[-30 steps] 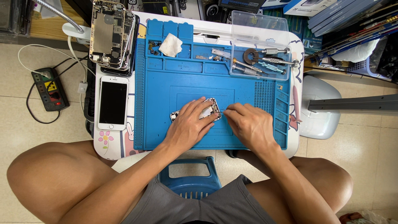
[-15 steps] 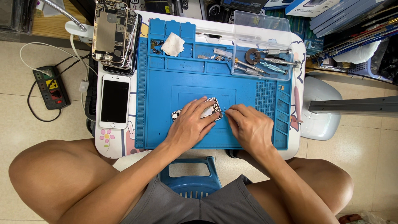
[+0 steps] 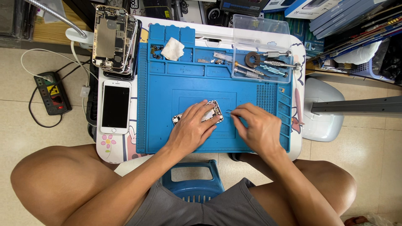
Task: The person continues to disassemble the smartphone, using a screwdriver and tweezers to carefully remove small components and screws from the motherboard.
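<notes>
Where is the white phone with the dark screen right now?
In the head view, the white phone lies screen-up on the table's left side, just left of the blue mat and below the stack of opened phone housings.

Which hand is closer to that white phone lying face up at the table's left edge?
Left. The left hand rests on the opened phone, nearer the white phone; the right hand lies farther right.
</notes>
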